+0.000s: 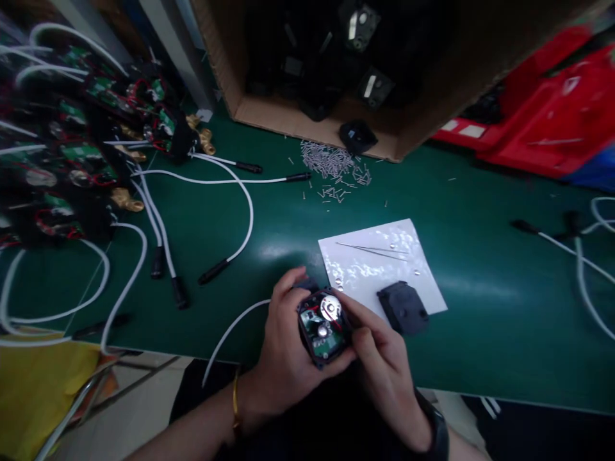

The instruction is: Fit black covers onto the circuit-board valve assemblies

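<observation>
Unit, 1: black housing, open face up, tilted; green board inside, 1 large silvery disc, 1 smaller shiny dome, red wires. Lay between both hands, over the near side of the desk.

Left hand, 1: fingers curled round the unit's left side; gold bangle at the wrist. Right hand, 1: fingers closed in on its right side; black band at the wrist.

White cable, 1: ran out from behind the left hand.

Sheet, 1, white: bore tweezers, 1 pair. Cover, 1, black: partly on the sheet.

Screws, one heap with strays, too many to count, before carton, 1. Black part, 1, at its lip.

Red bin: 2 white labels, too blurred to read.

Wired units, left: a crowd, overlapping, count uncertain; white cables, black plugs
</observation>
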Motion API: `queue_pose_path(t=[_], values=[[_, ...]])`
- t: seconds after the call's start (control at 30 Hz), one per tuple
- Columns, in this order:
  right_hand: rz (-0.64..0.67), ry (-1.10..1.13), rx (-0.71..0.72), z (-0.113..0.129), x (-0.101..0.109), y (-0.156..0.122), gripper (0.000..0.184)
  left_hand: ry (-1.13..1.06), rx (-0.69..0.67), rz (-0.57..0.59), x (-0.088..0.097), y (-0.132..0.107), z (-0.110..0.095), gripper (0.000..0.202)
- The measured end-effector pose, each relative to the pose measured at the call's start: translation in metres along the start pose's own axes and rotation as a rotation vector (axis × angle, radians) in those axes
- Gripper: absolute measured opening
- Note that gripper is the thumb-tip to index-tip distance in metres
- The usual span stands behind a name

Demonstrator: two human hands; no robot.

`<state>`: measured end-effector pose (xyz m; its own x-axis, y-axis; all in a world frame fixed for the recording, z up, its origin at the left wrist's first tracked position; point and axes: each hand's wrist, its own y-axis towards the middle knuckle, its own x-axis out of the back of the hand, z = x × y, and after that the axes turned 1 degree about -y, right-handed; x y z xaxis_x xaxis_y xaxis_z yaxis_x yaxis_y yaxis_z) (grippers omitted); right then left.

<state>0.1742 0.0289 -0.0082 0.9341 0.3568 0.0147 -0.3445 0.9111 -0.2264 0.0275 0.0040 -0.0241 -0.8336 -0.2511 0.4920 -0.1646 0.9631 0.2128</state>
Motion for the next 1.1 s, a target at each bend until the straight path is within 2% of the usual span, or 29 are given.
queue_pose_path(t=[0.1, 0.2, 0.37, 0.43, 0.57, 0.8, 1.1], values=[[-0.075, 0.028, 0.032, -0.001, -0.002, -0.006, 0.025, 0.08, -0.045, -0.036, -0.007, -0.003, -0.003, 0.066], [-0.138, -0.013, 0.047, -0.004, -0.005, -0.011, 0.028, 0.214, -0.161, -0.071, -0.015, -0.002, -0.005, 0.067], [-0.36, 0.111, 0.039, -0.015, -0.01, -0.011, 0.034, 0.381, -0.287, -0.109, -0.029, 0.001, -0.014, 0.057], [-0.372, 0.15, 0.073, -0.017, -0.01, -0.009, 0.036, 0.393, -0.269, -0.11, -0.031, 0.002, -0.019, 0.055], [-0.359, 0.093, 0.11, -0.017, -0.009, -0.005, 0.032, 0.395, -0.206, -0.142, -0.034, 0.003, -0.023, 0.053], [-0.508, 0.072, 0.089, -0.022, -0.015, 0.0, 0.031, 0.39, -0.218, -0.198, -0.039, 0.002, -0.018, 0.05], [-0.525, 0.043, 0.067, -0.029, -0.02, 0.002, 0.035, 0.374, -0.247, -0.212, -0.041, 0.001, -0.016, 0.045]])
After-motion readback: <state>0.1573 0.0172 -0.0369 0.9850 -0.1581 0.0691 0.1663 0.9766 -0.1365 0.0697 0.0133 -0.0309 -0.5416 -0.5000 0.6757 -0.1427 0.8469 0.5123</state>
